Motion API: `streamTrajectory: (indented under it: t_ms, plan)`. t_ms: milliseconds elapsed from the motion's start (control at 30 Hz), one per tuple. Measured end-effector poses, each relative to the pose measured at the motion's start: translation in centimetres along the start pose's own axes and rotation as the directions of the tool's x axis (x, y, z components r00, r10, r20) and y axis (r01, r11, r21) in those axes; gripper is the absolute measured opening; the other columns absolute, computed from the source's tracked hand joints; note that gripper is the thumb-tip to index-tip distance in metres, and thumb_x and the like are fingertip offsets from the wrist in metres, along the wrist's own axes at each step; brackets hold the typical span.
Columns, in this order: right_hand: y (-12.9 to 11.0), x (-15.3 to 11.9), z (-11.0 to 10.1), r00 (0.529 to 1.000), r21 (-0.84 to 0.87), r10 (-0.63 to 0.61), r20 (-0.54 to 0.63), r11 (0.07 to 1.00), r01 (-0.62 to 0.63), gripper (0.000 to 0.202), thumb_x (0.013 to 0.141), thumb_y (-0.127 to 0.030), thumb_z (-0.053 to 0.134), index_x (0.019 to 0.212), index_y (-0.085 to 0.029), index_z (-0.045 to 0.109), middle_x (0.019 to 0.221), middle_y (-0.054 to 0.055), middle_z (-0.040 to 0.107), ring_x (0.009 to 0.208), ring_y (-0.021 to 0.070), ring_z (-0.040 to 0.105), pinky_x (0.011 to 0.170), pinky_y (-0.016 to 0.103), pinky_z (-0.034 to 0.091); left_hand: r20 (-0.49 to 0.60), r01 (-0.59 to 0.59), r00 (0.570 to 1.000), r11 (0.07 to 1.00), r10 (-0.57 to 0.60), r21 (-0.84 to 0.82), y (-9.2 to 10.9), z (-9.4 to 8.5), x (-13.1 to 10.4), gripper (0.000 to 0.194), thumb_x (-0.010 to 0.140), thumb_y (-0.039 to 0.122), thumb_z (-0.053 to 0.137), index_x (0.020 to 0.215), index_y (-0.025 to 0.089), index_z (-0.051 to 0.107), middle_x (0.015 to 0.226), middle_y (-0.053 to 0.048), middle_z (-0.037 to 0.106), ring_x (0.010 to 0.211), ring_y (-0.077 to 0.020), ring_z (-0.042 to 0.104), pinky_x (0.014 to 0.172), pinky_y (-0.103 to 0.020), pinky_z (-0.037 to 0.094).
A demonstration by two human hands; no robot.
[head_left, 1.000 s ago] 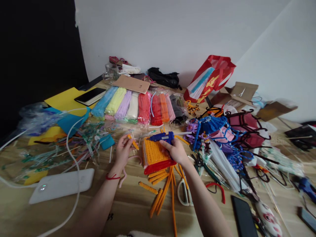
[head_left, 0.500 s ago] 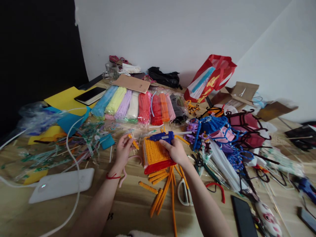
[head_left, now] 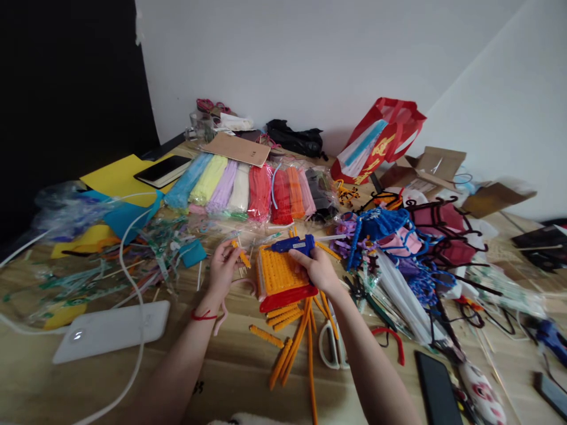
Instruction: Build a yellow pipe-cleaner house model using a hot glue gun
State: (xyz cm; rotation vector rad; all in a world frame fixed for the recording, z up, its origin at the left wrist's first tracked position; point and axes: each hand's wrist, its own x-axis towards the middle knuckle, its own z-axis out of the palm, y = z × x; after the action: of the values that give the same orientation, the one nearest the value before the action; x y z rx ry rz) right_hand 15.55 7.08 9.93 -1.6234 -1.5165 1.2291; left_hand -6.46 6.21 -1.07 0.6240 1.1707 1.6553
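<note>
My right hand [head_left: 318, 268] grips a blue glue gun [head_left: 292, 244], its nozzle pointing left and a pale glue stick [head_left: 331, 237] sticking out of its back. Directly below the gun lies an orange panel of pipe cleaner rows [head_left: 279, 274] with a red front edge [head_left: 287, 299]. My left hand [head_left: 224, 265] pinches a short orange pipe cleaner piece [head_left: 243, 256] between thumb and fingers, to the left of the panel and apart from the nozzle. Cut orange pipe cleaner pieces [head_left: 266, 336] and longer orange stems [head_left: 301, 336] lie in front of the panel.
White-handled scissors [head_left: 328, 348] lie beside the stems. A white power bank [head_left: 110, 332] with a cable [head_left: 140, 295] sits at left. Bagged coloured pipe cleaners [head_left: 263, 192] line the back. Blue and purple pipe cleaner work [head_left: 385, 230] crowds the right, near a black phone [head_left: 436, 386].
The glue gun and my right hand have shifted very slightly to the right. My left hand keeps its pinch on the orange piece, almost unmoved.
</note>
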Motion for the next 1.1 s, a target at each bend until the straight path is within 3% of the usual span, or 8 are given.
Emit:
streamTrajectory:
  t_ms: [133,433,567,700,900,1000,1100]
  plan:
    - [-0.2,0.0,-0.1,0.998,0.029,0.061,0.011,0.998,-0.062,0.041,0.071,-0.056,0.067,0.062,-0.017,0.055,0.05,0.0,0.058,0.038,0.0092,0.045,0.039,0.022,0.031,0.002,0.0,1.0,1.0,0.0,0.002,0.0,0.0,0.0,0.048,0.065,0.035,0.077,0.104,0.019,0.055,0.083,-0.002,0.065,0.072,-0.0165,0.067,0.052,-0.022,0.055]
    - [0.0,0.5,-0.1,0.999,0.072,0.05,-0.015,0.996,-0.049,0.043,0.071,-0.056,0.067,0.056,-0.018,0.053,0.046,0.0,0.057,0.035,0.0091,0.043,0.036,0.022,0.029,0.012,-0.013,1.0,1.0,0.013,0.004,-0.1,0.0,0.1,0.046,0.066,0.035,0.076,0.104,0.019,0.054,0.085,-0.003,0.065,0.073,-0.0169,0.067,0.052,-0.022,0.056]
    - [-0.1,0.6,-0.2,0.998,0.209,0.06,0.014,0.976,-0.061,0.045,0.07,-0.058,0.066,0.054,-0.018,0.054,0.041,-0.001,0.052,0.032,0.0084,0.04,0.034,0.023,0.027,0.018,-0.026,1.0,1.0,0.026,-0.002,0.1,0.0,-0.1,0.046,0.072,0.04,0.072,0.106,0.022,0.05,0.084,-0.002,0.066,0.067,-0.0169,0.068,0.051,-0.025,0.056]
    - [0.2,0.3,-1.0,0.998,0.4,0.063,-0.021,0.915,-0.05,0.041,0.067,-0.056,0.07,0.061,-0.016,0.059,0.049,0.001,0.061,0.033,0.0079,0.04,0.034,0.023,0.027,0.008,-0.036,0.999,0.998,0.036,-0.052,0.7,0.1,-0.5,0.051,0.075,0.041,0.07,0.116,0.027,0.042,0.082,0.0,0.067,0.062,-0.0177,0.069,0.051,-0.028,0.057]
    - [1.0,-0.5,-2.3,0.998,0.563,0.048,-0.029,0.826,-0.023,0.041,0.07,-0.054,0.07,0.058,-0.016,0.058,0.047,0.0,0.057,0.036,0.0068,0.041,0.035,0.02,0.029,-0.031,-0.037,0.999,0.979,0.031,-0.202,3.0,0.8,-0.7,0.058,0.063,0.024,0.081,0.112,0.025,0.051,0.088,0.0,0.07,0.075,-0.0163,0.07,0.067,-0.029,0.059]
    - [1.3,-0.9,-2.6,0.999,0.632,0.027,-0.038,0.775,0.003,0.039,0.072,-0.053,0.069,0.064,-0.016,0.06,0.052,-0.001,0.059,0.036,0.0055,0.041,0.034,0.019,0.027,-0.017,-0.04,0.999,0.969,0.037,-0.244,4.9,1.7,-0.3,0.045,0.057,0.02,0.083,0.095,0.018,0.06,0.085,-0.002,0.072,0.08,-0.0158,0.07,0.08,-0.031,0.057]
    - [2.1,-1.3,-2.8,0.998,0.663,0.032,-0.045,0.749,0.006,0.039,0.071,-0.053,0.069,0.07,-0.016,0.061,0.057,0.0,0.062,0.037,0.0055,0.04,0.034,0.019,0.027,0.057,-0.044,0.997,0.983,0.055,-0.176,7.0,3.1,0.0,0.032,0.058,0.025,0.083,0.081,0.015,0.064,0.082,-0.003,0.071,0.078,-0.0177,0.07,0.08,-0.034,0.058]
